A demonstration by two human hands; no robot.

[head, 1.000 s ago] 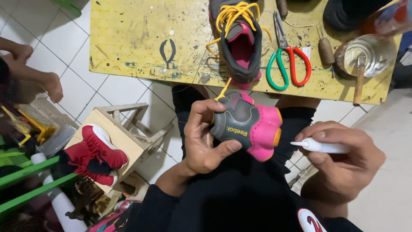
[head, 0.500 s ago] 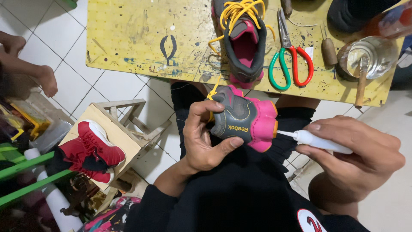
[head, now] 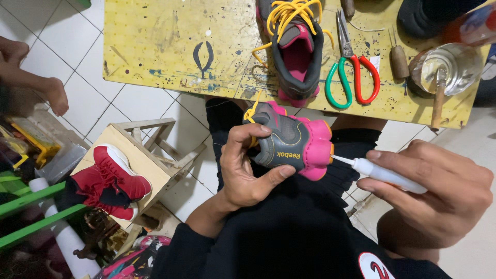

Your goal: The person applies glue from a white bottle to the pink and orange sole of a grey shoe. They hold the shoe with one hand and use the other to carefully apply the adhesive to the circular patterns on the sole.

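My left hand [head: 247, 166] grips a small grey and pink shoe [head: 295, 141] with yellow laces, held over my lap with its heel end turned right. My right hand [head: 438, 192] holds a white glue bottle [head: 385, 174], and its thin nozzle tip touches the pink heel edge of the shoe. The matching grey and pink shoe [head: 294, 47] with yellow laces lies on the yellow work board [head: 170, 46] just beyond.
Scissors [head: 352, 67] with one green and one red handle lie right of the shoe on the board. A glass jar [head: 445, 68] with a wooden-handled tool stands at the far right. Red shoes [head: 109, 182] rest on a small wooden stool [head: 139, 155]. Another person's feet [head: 36, 82] show at left.
My right hand has moved left, bringing the glue bottle's tip from clear of the shoe onto its pink heel. The left hand has turned the shoe slightly.
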